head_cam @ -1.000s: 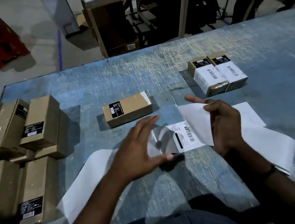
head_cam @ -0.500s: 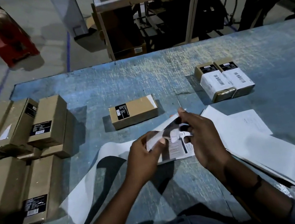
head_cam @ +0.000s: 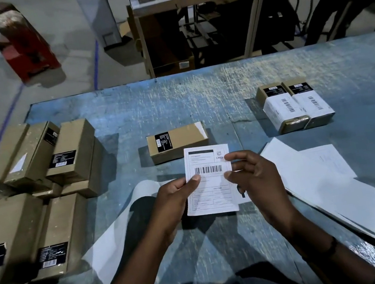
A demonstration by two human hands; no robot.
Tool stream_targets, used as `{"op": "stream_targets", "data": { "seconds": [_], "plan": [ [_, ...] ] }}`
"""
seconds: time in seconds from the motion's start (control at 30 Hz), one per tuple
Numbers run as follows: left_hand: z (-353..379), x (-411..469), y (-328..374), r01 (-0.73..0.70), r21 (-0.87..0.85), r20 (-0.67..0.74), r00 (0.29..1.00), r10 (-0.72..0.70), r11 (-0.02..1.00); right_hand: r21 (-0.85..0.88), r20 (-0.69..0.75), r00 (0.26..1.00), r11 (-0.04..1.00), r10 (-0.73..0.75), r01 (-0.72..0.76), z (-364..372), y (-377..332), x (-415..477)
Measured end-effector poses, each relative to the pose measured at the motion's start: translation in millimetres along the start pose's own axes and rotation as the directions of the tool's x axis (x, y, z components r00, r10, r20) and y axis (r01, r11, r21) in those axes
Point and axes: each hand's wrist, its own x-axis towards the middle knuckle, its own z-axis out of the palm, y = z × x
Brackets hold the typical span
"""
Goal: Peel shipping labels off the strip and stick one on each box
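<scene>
Label (head_cam: 209, 180) pinched at both edges by your left hand (head_cam: 178, 193) and right hand (head_cam: 249, 173): slack could fold the adhesive or land it crooked on the box (head_cam: 177, 141).

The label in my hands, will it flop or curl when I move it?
Probably floppy: the label is a thin sheet, flat only while the left hand and right hand pinch opposite edges. Likely light, so it may curl one-handed.
</scene>
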Motion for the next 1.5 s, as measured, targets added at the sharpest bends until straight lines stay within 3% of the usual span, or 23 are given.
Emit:
{"op": "stream_targets", "data": {
  "seconds": [0.1,0.27,0.37,0.47,0.7,0.9,1.5],
  "plan": [
    [-1,0,2,-0.062,0.071,-0.090,0.994,0.068,0.996,0.039,-0.014,1.000,0.999,0.009,-0.009,0,5,3],
    [-9,12,12,-0.199,0.223,-0.116,0.967,0.228,0.954,-0.017,-0.046,0.998,0.999,0.031,-0.032,-2,1,25],
    [-26,32,28,-0.331,0.342,-0.215,0.883,0.416,0.879,-0.047,-0.094,0.995,0.998,0.029,-0.034,-3,-8,55],
    [-43,60,47,-0.336,0.516,-0.289,0.798,0.529,0.788,-0.031,-0.058,0.997,0.998,0.050,-0.052,5,-12,93],
    [-58,113,59,-0.110,0.670,-0.354,0.822,0.446,0.734,-0.099,0.021,0.998,0.993,0.060,-0.058,32,-8,153],
    [-61,122,55,-0.127,0.649,-0.347,0.828,0.441,0.750,-0.199,0.050,0.991,0.974,0.124,-0.112,50,-1,171],
    [-59,130,50,-0.151,0.665,-0.359,0.794,0.491,0.731,-0.332,-0.079,0.994,0.939,0.069,-0.091,54,16,182]
  ]
}}
